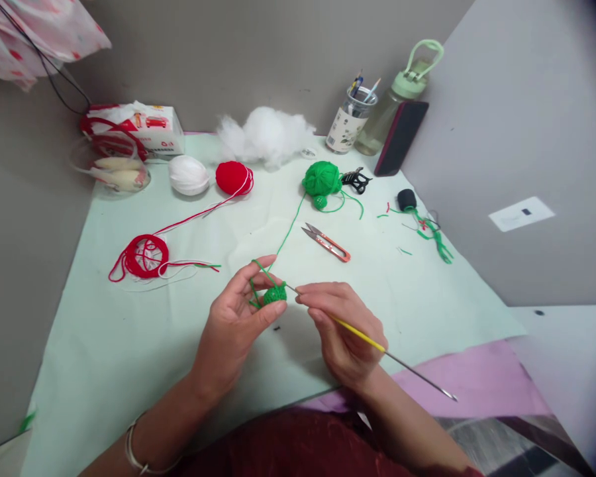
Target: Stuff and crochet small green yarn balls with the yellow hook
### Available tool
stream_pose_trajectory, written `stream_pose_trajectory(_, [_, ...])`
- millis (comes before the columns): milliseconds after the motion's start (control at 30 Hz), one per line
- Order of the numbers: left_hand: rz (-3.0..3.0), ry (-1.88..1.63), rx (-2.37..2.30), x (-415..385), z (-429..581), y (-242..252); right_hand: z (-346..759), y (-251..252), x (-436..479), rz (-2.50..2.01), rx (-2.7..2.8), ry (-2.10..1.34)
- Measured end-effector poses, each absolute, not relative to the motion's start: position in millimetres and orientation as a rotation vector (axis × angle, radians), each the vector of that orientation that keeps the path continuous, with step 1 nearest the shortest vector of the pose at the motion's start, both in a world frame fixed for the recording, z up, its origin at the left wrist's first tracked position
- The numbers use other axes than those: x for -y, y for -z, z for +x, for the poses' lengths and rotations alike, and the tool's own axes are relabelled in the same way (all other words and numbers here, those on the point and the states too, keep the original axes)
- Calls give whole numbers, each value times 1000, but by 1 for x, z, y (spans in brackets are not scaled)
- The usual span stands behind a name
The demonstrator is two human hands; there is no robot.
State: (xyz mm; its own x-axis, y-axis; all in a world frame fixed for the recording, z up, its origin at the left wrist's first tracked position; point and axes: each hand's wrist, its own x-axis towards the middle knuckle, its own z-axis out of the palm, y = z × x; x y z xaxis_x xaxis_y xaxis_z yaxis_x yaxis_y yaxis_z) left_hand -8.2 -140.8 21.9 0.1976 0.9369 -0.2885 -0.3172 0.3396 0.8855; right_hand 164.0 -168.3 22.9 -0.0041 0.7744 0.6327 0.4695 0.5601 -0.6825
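Between the thumb and fingers of my left hand (238,305) is a small green crochet piece (275,295). Green yarn loops over the left fingers and runs up to the green yarn ball (322,179). My right hand (350,328) grips a double-ended crochet hook (357,331) by its yellow handle. The hook's far tip meets the edge of the crochet piece; its other metal end points down to the right. Orange-handled thread snips (326,242) lie on the table beyond my hands.
A red yarn ball (234,177), a white yarn ball (189,175) and a coil of red yarn (146,256) lie left. White stuffing (268,136), a pen cup (347,122), a bottle (390,109) and a phone (401,139) stand behind. Black-handled scissors (356,180) rest beside the green ball.
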Motion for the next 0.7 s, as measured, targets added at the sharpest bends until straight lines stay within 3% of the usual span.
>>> stream_pose_trajectory(700, [569,-892,-863,137,-5,-32,161,-18,169,-1074,1543,-386])
